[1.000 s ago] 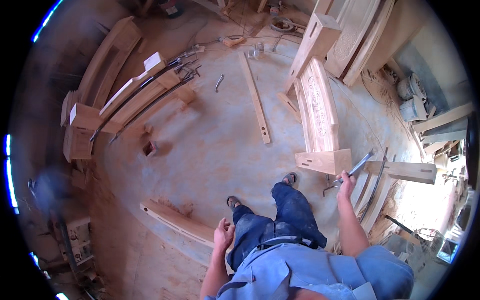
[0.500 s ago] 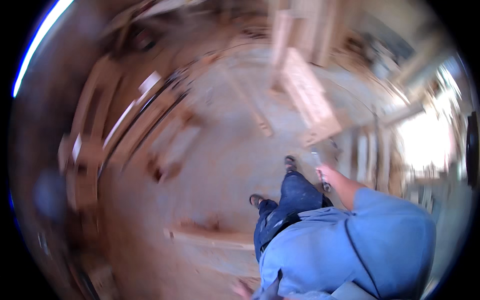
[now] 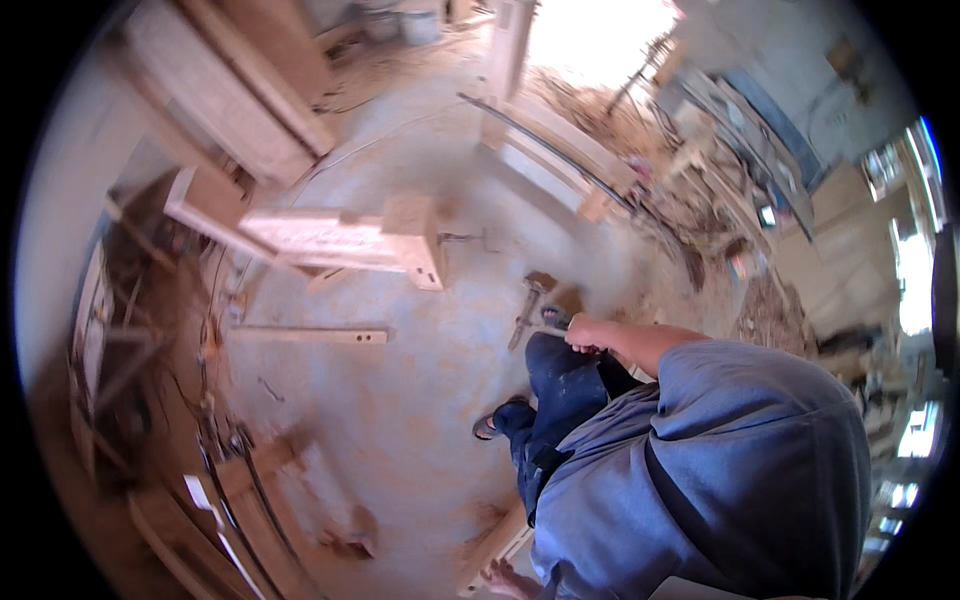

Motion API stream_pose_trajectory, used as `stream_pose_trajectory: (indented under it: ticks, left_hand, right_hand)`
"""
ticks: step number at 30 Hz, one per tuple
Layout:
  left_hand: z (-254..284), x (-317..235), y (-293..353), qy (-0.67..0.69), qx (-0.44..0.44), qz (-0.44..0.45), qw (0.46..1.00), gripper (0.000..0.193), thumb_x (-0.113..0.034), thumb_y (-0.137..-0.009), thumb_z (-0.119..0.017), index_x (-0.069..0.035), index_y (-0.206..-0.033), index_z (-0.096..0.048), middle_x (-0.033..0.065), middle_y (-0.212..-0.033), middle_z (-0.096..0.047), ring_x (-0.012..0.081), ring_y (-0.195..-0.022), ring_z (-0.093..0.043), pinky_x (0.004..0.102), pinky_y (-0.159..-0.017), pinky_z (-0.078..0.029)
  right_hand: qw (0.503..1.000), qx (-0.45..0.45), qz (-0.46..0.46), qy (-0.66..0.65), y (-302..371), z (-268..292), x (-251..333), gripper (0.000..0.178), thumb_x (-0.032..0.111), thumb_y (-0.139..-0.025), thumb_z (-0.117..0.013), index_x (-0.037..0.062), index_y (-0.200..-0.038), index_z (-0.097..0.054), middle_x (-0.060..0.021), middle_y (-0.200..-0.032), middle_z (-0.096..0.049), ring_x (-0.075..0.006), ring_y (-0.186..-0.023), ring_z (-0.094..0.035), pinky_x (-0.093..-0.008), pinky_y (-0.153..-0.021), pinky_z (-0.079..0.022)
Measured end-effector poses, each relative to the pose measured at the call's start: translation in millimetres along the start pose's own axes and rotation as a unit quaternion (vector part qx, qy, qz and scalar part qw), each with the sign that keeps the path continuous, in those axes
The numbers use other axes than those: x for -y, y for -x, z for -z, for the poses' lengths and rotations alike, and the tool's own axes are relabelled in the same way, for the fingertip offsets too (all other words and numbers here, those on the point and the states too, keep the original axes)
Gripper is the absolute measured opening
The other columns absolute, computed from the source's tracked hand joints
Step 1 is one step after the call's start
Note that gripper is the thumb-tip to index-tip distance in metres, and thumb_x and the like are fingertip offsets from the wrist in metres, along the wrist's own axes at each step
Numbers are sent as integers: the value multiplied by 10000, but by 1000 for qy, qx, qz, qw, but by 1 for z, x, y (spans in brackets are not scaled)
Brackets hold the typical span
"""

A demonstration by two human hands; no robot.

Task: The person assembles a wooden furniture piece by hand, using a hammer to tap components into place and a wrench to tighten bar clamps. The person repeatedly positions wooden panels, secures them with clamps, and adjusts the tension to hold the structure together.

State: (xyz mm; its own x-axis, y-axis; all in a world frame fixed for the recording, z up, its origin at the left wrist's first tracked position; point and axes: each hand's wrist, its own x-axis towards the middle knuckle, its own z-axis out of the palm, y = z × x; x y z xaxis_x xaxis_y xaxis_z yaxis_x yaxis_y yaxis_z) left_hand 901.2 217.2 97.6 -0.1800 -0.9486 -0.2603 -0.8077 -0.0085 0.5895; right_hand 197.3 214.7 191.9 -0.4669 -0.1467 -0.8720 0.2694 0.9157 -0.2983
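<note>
My right hand (image 3: pixel 583 334) is closed, held out over the floor in front of my right leg. From its fingers a slim tool with a pale blade-like part points left; blur hides its exact kind. Just beyond it on the floor lies a T-shaped wooden and metal piece (image 3: pixel 528 305). At the lower edge, my left hand (image 3: pixel 510 578) hangs low with its fingers apart, holding nothing that I can see. Closest to it is a wooden beam (image 3: pixel 496 552), partly hidden by my body; I cannot tell whether they touch.
A wooden frame piece (image 3: pixel 330 235) stands ahead to the left. A drilled wooden strip (image 3: pixel 310 336) lies on the floor. Long bar clamps (image 3: pixel 255 500) with timbers are at lower left. Another bar clamp (image 3: pixel 550 142) rests along a beam ahead. Scrap wood (image 3: pixel 730 200) is piled at right.
My view has swung to the right, so the wooden frame piece now appears farther left. The right hand still grips the slim tool. My left hand stays low at my side.
</note>
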Motion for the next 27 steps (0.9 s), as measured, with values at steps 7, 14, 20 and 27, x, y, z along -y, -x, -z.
stream_pose_trajectory:
  ticks: [7,14,20,27]
  left_hand:
    - [5,-127,-99,-34,135,82,987,465,-188,-871,-682,77,-1229,-551,151,-1022,-681,239,-820,-634,340,-813,-524]
    - [-153,-371,-145,-62,341,-17,938,461,-153,-861,-666,85,-1240,-556,155,-998,-687,232,-826,-642,315,-802,-522]
    - [-284,-584,-240,-194,448,-335,806,457,-130,-851,-654,90,-1242,-567,161,-991,-688,233,-852,-650,309,-792,-519]
    - [-439,-862,-294,-196,385,-401,808,497,-139,-887,-616,114,-1301,-511,178,-1063,-676,251,-921,-643,332,-851,-501]
  right_hand:
    - [967,-23,-29,-252,-74,125,-154,279,116,-857,-566,-13,-614,-613,-138,-525,-576,-246,-402,-554,-410,-368,-400]
    - [928,-68,-98,-354,-92,286,-261,183,57,-774,-584,0,-601,-603,-123,-484,-513,-221,-400,-525,-379,-363,-380]
    - [842,-117,-100,-516,-122,365,-296,184,29,-786,-558,-3,-608,-593,-112,-535,-524,-199,-403,-474,-370,-366,-352]
    - [783,-119,-157,-590,-199,392,-299,207,-6,-811,-498,11,-628,-593,-111,-537,-515,-197,-417,-471,-373,-362,-338]
